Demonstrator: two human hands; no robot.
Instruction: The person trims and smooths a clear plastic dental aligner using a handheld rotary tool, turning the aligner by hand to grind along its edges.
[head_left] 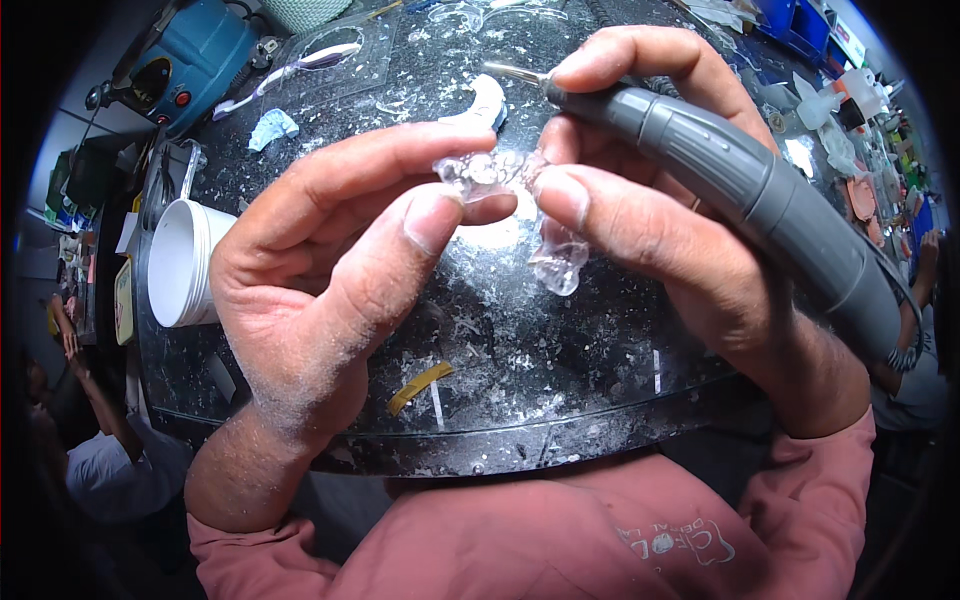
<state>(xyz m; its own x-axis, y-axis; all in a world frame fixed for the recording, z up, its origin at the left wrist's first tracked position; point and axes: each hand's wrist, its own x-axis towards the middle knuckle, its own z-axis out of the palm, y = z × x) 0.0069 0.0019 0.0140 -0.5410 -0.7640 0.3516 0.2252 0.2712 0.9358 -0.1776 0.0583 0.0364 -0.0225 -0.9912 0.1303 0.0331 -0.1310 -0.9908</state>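
Note:
A clear plastic dental aligner point(560, 262) is held up over the dark bench between my two hands. My left hand point(320, 245) pinches one end of it with thumb and index finger, and white dust coats that thumb and wrist. The thumb of my right hand point(670, 225) presses on the aligner's middle, while the other end hangs below. My right hand also grips a grey rotary handpiece point(735, 185), which lies back over the hand. The handpiece's metal tip points left, above the aligner and apart from it. Some fingertips behind the aligner are hidden.
The bench point(520, 405) carries white dust and scraps. A white tub point(172, 265) stands left of my left hand; a blue machine point(205, 65) is behind it. Beyond my hands lie a white curved piece point(487, 103) and a pale blue lump point(272, 129). Other people sit at both sides.

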